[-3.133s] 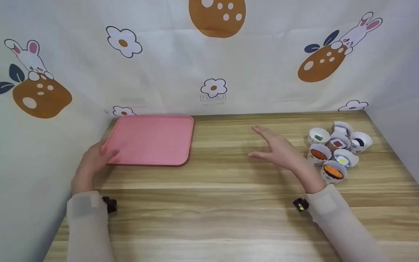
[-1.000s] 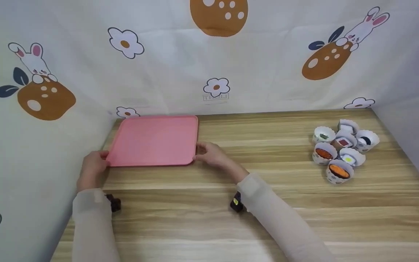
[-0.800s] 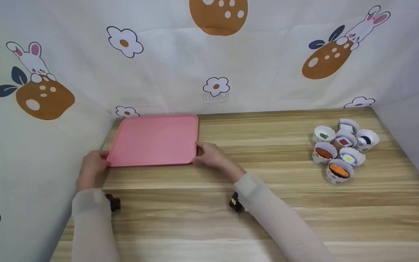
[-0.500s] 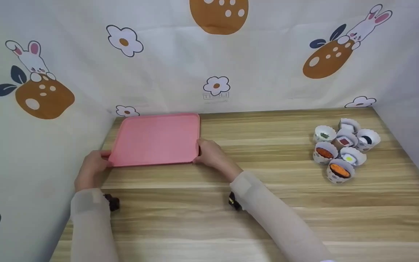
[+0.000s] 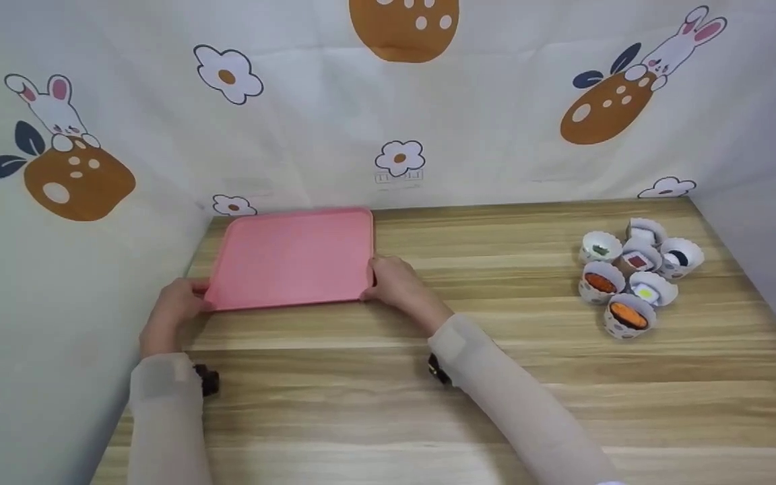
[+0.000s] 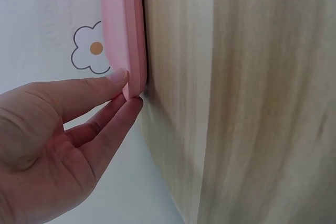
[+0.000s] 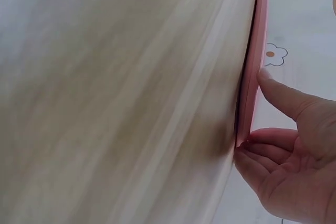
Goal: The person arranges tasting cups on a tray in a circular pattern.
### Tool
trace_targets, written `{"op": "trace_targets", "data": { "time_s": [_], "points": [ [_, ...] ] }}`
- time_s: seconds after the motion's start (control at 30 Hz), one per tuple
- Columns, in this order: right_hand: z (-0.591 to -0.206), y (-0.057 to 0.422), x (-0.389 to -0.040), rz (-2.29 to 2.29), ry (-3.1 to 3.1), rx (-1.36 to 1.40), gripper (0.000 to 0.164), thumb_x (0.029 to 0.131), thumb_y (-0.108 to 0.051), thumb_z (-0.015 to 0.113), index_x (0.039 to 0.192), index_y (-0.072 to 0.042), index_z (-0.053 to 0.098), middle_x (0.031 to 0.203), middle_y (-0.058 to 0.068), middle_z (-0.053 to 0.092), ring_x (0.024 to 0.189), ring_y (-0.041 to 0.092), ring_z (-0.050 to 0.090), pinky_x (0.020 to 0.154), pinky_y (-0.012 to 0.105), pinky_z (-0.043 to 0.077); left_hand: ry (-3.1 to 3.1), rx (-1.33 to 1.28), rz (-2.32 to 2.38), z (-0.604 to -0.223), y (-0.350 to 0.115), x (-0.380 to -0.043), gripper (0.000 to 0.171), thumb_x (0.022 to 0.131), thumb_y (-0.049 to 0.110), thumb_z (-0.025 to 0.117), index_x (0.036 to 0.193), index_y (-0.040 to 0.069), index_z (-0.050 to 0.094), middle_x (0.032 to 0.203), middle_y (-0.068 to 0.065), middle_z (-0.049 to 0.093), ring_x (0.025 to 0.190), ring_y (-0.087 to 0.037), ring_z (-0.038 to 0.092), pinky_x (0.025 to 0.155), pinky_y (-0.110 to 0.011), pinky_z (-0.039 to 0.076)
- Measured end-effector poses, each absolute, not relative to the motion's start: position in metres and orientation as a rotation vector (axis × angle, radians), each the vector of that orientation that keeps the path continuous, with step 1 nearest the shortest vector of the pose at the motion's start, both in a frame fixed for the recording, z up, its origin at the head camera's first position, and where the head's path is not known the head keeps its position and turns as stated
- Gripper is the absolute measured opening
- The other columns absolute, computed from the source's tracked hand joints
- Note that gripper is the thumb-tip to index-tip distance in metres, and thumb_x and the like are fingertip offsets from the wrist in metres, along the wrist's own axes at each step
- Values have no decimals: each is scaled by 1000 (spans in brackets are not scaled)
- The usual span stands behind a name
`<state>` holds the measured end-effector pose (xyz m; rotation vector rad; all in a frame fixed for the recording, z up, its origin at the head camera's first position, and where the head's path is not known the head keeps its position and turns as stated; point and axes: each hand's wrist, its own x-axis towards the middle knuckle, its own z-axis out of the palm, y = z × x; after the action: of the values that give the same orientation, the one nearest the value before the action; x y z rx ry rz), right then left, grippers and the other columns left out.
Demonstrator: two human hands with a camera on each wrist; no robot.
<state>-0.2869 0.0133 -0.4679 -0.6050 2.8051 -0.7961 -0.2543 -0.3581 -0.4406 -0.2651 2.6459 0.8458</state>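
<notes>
A pink rectangular tray lies at the back left of the wooden table, its surface bare. My left hand pinches its near left corner; in the left wrist view the thumb rests on the rim and the fingers curl beneath the edge. At the tray's right side, my right hand grips the near right corner, thumb on the rim and fingers under it, as the right wrist view shows with the tray's edge. A dark gap shows below that edge there.
Several paper cups stand clustered at the right, among them one with an orange-topped sushi piece and one with green bits. A printed cloth closes off the back and both sides of the wooden table.
My right hand came leftward from near the cups and took hold of the tray's right side. The left hand gripped its corner. Since then the tray has shifted slightly right, its right side rising a little.
</notes>
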Motion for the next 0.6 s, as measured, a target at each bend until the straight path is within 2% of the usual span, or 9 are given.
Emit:
{"op": "trace_targets", "data": {
  "time_s": [0.27,0.6],
  "points": [
    [-464,21,-284,-750,2819,-608,30,79,-23,85,90,0,68,89,8,69,74,16,53,70,32,51,2724,-203,788,-441,-349,-246,50,93,0,59,139,-16,45,135,-38,52,123,-46,52,108,-58,43],
    [-464,33,-280,-658,2845,-652,29,79,-22,85,89,-1,68,86,10,71,77,21,59,75,40,56,2772,-161,733,-444,-340,-234,49,94,4,60,137,-15,48,132,-37,55,120,-45,56,101,-54,48]
  ]
}}
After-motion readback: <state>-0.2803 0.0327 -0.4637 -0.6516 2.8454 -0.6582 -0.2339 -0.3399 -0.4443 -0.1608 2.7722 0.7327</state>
